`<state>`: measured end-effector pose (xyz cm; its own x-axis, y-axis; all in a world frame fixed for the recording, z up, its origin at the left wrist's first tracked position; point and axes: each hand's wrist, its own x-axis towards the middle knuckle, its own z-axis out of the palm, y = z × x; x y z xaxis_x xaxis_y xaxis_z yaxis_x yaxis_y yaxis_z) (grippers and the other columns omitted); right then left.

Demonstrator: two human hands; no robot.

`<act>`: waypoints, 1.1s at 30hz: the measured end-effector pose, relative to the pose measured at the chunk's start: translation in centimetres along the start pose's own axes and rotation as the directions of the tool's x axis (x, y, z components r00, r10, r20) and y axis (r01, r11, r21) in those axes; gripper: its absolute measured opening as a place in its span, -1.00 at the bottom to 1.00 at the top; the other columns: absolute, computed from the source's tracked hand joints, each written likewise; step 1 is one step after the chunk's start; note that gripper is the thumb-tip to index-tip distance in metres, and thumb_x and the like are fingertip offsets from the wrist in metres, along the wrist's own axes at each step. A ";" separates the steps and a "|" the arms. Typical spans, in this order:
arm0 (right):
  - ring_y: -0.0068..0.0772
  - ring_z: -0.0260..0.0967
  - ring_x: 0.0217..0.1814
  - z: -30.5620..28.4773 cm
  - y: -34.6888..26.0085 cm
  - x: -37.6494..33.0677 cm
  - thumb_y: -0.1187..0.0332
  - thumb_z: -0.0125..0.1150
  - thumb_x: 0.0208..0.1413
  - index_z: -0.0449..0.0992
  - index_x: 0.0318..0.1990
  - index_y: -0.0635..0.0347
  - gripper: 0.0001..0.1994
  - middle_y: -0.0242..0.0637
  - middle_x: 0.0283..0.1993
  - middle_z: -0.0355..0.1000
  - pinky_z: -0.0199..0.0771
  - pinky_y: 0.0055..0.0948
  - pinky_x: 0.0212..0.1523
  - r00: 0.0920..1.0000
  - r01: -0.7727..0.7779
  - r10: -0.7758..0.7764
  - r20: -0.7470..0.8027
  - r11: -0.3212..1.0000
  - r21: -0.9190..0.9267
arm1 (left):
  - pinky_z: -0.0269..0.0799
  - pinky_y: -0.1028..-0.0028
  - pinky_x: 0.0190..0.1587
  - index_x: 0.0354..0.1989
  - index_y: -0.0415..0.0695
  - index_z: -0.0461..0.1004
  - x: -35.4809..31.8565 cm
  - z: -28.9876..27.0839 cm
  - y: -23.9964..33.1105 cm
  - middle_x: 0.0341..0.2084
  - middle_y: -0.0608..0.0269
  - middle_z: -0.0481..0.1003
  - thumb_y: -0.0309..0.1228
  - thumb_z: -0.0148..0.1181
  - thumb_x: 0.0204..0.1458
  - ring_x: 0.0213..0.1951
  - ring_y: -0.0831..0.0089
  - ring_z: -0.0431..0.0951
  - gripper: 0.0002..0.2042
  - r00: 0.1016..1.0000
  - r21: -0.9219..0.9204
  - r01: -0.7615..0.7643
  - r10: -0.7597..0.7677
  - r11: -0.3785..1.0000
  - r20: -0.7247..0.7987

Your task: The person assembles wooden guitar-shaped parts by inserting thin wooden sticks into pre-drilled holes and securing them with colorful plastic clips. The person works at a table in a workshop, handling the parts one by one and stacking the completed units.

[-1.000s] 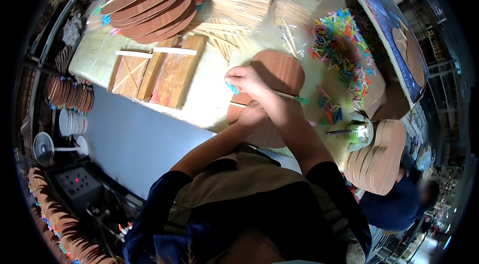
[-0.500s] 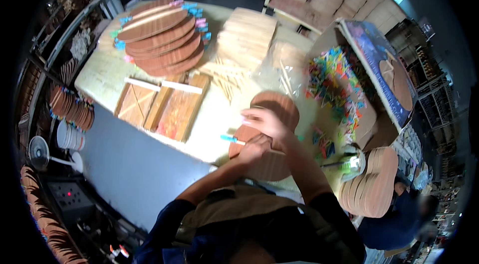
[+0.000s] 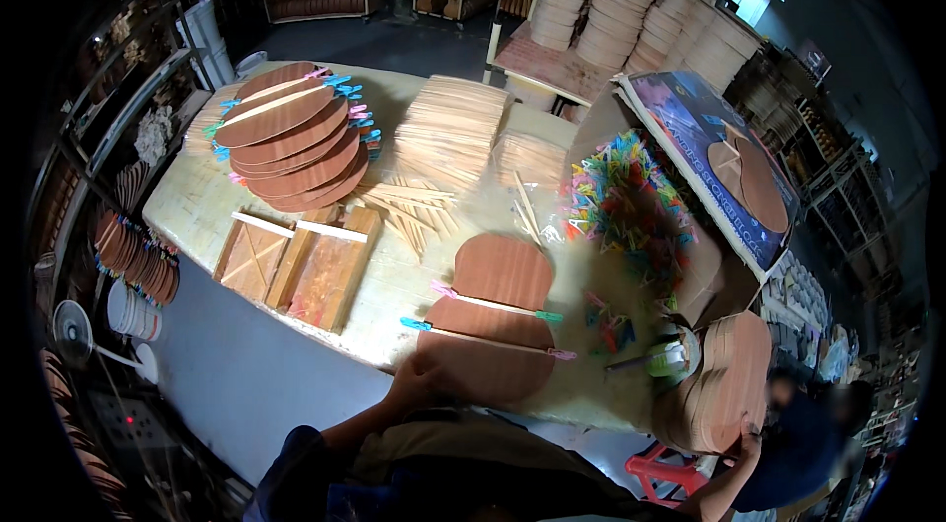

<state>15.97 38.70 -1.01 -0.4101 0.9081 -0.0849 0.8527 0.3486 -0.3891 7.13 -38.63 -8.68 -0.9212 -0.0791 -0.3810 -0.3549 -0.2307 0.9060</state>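
A guitar-shaped brown wooden panel [image 3: 481,376] lies on the table in front of me. Two thin pale wood strips [image 3: 490,337] cross it, held at their ends by clothespins: a pink one [image 3: 443,288] and a green one [image 3: 549,316] on the far strip, a blue one [image 3: 416,323] and a pink one on the near strip. My left hand [image 3: 416,384] is closed on the panel's near left edge. Far to the right, my right hand [image 3: 749,441] grips the near edge of a stack of similar panels [image 3: 737,374]; its fingertips are partly hidden.
Clipped oval panels [image 3: 296,152], pale strips [image 3: 448,128] and a wooden jig [image 3: 330,261] occupy the table's far and left parts. A carton [image 3: 680,276] of colourful clothespins stands right, beside a green-and-white container [image 3: 672,356]. A red stool [image 3: 665,471] and another person [image 3: 803,443] are nearby.
My right hand has left the panel in front of me and moved right to the stack. The left hand has shifted to the panel's near left edge. The view has turned.
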 end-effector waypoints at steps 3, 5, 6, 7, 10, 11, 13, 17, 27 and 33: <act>-0.15 0.39 -0.12 0.2 -4.7 -3.3 -0.18 0.39 -0.32 0.39 0.01 0.37 -0.16 -0.10 -0.07 0.43 0.45 -0.11 -0.26 0.995 -0.068 0.057 0.078 0.986 0.154 | 0.43 0.54 -0.38 -0.20 -0.23 0.41 -1.8 -0.8 1.3 -0.44 0.33 0.47 -0.57 0.13 -0.02 -0.41 0.54 0.46 -0.81 0.985 -0.209 0.153 -0.132 0.966 0.112; -0.21 0.43 -0.21 0.0 -5.6 -3.4 -0.10 0.42 -0.30 0.44 -0.05 0.44 -0.23 -0.11 -0.17 0.48 0.47 -0.20 -0.28 0.998 -0.051 0.043 0.052 0.985 0.165 | 0.45 0.52 -0.33 -0.15 -0.22 0.41 -1.7 -1.9 1.2 -0.41 0.33 0.50 -0.63 0.11 -0.03 -0.38 0.55 0.49 -0.77 0.991 -0.309 0.124 -0.105 0.943 0.077; -0.21 0.43 -0.21 0.3 -4.4 -3.0 -0.09 0.42 -0.30 0.45 -0.07 0.44 -0.24 -0.11 -0.18 0.48 0.47 -0.21 -0.28 0.998 -0.059 0.052 0.047 0.986 0.158 | 0.45 0.53 -0.30 -0.12 -0.21 0.41 -1.1 -3.1 0.8 -0.37 0.32 0.51 -0.66 0.10 -0.04 -0.35 0.55 0.50 -0.73 0.999 -0.310 0.039 -0.035 0.950 0.020; -0.22 0.43 -0.22 0.7 -3.5 -2.4 -0.09 0.42 -0.30 0.45 -0.08 0.44 -0.25 -0.11 -0.18 0.48 0.47 -0.21 -0.28 0.998 -0.059 0.053 0.041 0.988 0.144 | 0.45 0.54 -0.27 -0.05 -0.21 0.38 -0.4 -3.9 1.6 -0.32 0.29 0.52 -0.69 0.08 -0.05 -0.34 0.54 0.51 -0.67 0.989 -0.250 -0.140 0.121 0.958 -0.091; -0.24 0.43 -0.23 2.1 -0.9 -2.5 -0.08 0.42 -0.29 0.47 -0.12 0.45 -0.28 -0.11 -0.20 0.49 0.47 -0.23 -0.29 0.992 -0.127 0.126 0.014 0.979 0.161 | 0.43 0.54 -0.25 0.00 -0.21 0.34 2.0 -6.0 11.8 -0.25 0.31 0.48 -0.71 0.04 -0.08 -0.27 0.56 0.48 -0.60 0.903 -0.149 -0.403 0.366 0.903 -0.226; -0.25 0.43 -0.23 2.4 -1.2 -2.3 -0.07 0.42 -0.29 0.47 -0.13 0.45 -0.28 -0.12 -0.20 0.49 0.47 -0.24 -0.29 0.992 -0.129 0.129 0.009 0.982 0.141 | 0.43 0.51 -0.25 -0.01 -0.20 0.33 2.4 -7.9 14.0 -0.27 0.30 0.48 -0.66 0.08 -0.07 -0.28 0.53 0.49 -0.62 0.833 -0.086 -0.507 0.462 0.858 -0.304; -0.26 0.43 -0.24 2.3 -1.5 -2.2 -0.06 0.43 -0.29 0.48 -0.15 0.45 -0.30 -0.12 -0.21 0.49 0.46 -0.25 -0.29 0.990 -0.140 0.142 -0.007 0.980 0.144 | 0.43 0.44 -0.23 -0.05 -0.18 0.31 3.8 -10.8 19.2 -0.27 0.26 0.48 -0.53 0.16 -0.03 -0.28 0.47 0.49 -0.67 0.724 -0.029 -0.578 0.496 0.816 -0.480; -0.29 0.42 -0.26 2.2 -1.3 -1.2 -0.05 0.43 -0.29 0.50 -0.20 0.46 -0.34 -0.13 -0.23 0.49 0.46 -0.27 -0.30 0.988 -0.150 0.155 -0.011 0.970 0.193 | 0.48 0.46 -0.32 -0.16 -0.18 0.36 8.2 -20.6 26.7 -0.41 0.29 0.46 -0.54 0.13 0.01 -0.43 0.47 0.47 -0.80 0.520 0.065 -0.744 0.637 0.665 -0.568; -0.46 0.34 -0.43 -2.7 2.1 3.1 0.34 0.16 0.09 0.53 -0.36 0.29 -0.83 -0.33 -0.39 0.46 0.35 -0.47 -0.41 0.999 -0.026 -0.014 0.030 0.245 0.969 | 0.52 0.44 -0.48 -0.29 -0.23 0.47 21.7 -37.8 27.5 -0.52 0.26 0.45 -0.49 0.20 -0.02 -0.54 0.41 0.47 -0.86 0.619 -0.179 -0.668 0.405 0.722 -0.673; -0.30 0.37 0.02 -8.2 -6.8 -9.1 0.37 0.14 0.11 0.39 0.01 0.35 -0.66 -0.14 0.03 0.40 0.39 -0.39 0.03 0.947 0.319 -0.002 -0.322 -0.113 0.941 | 0.29 0.53 -0.64 -0.08 -0.31 0.34 18.6 -30.5 27.2 -0.59 0.27 0.38 -0.33 0.27 -0.01 -0.67 0.52 0.33 -0.60 0.184 0.295 -0.716 0.579 0.633 -0.795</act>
<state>16.55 29.98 9.90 -0.2861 0.9336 0.2157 -0.5316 0.0326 -0.8464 -14.79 -75.95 3.22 -0.2484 -0.9186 0.3073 0.3876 0.1965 0.9006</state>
